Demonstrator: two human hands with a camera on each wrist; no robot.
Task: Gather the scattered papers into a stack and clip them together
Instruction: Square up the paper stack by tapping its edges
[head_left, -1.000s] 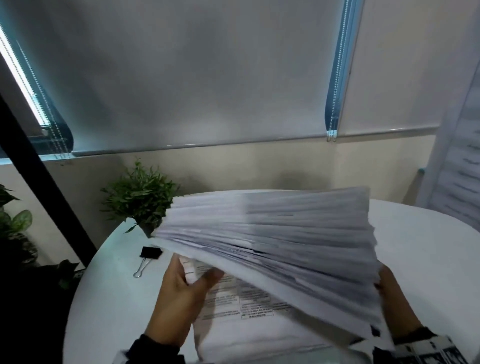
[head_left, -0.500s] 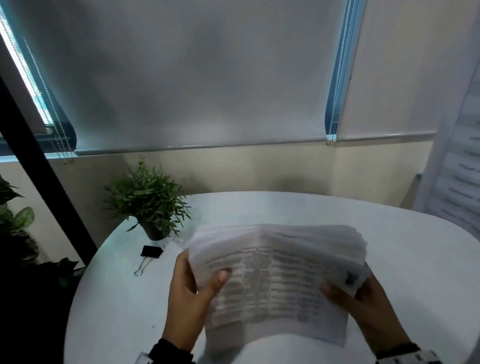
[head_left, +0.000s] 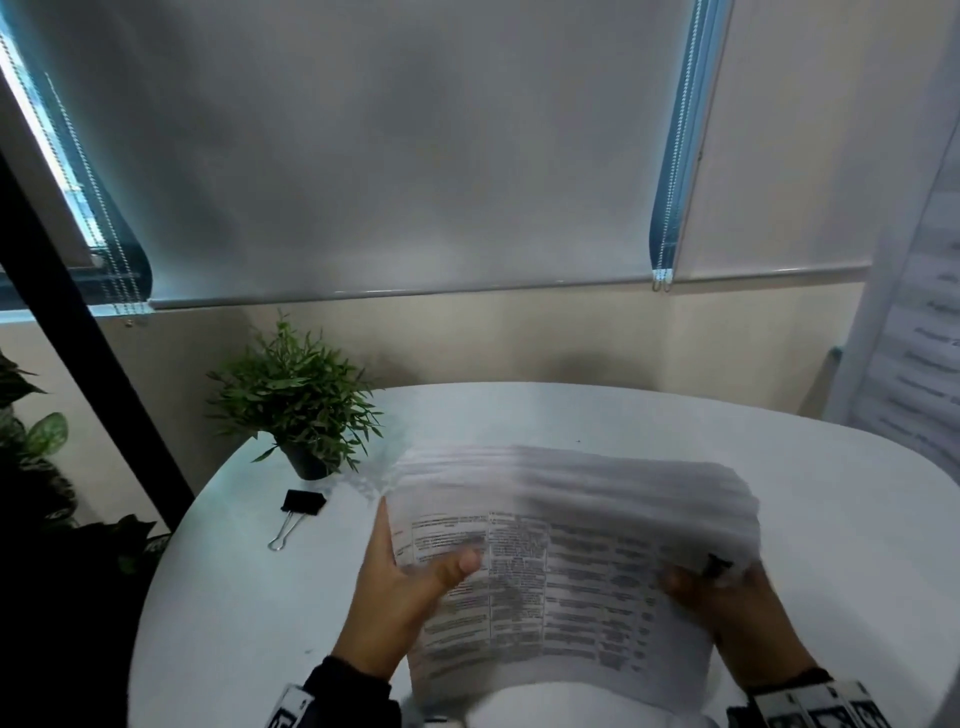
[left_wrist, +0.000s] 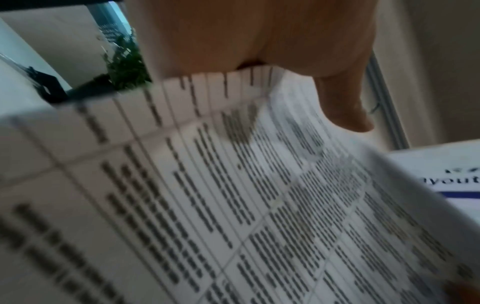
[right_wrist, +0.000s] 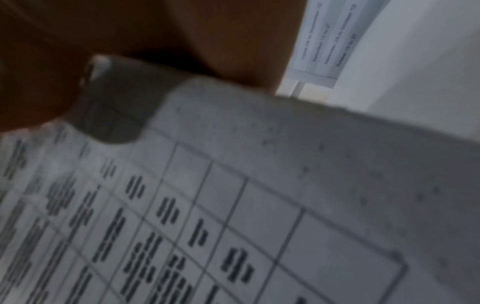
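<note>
A thick stack of printed papers (head_left: 566, 571) is held over the white table (head_left: 831, 519), its top sheet showing a table of text. My left hand (head_left: 400, 587) grips the stack's left edge, thumb lying on the top sheet. On the right edge my right hand (head_left: 727, 608) grips it, thumb on top. A black binder clip (head_left: 298, 512) lies on the table left of the stack, apart from both hands. The left wrist view shows the printed sheet (left_wrist: 233, 195) under my left hand (left_wrist: 259, 51). In the right wrist view the stack (right_wrist: 259, 195) fills the frame.
A small potted plant (head_left: 296, 400) stands at the table's back left, just behind the clip. Larger plants (head_left: 31, 441) and a dark post stand off the table at the left. A printed banner (head_left: 919, 312) hangs at the right.
The stack was raised and tilted with its fanned edge toward the camera; it has since come down toward the table and now faces up, still gripped at both sides.
</note>
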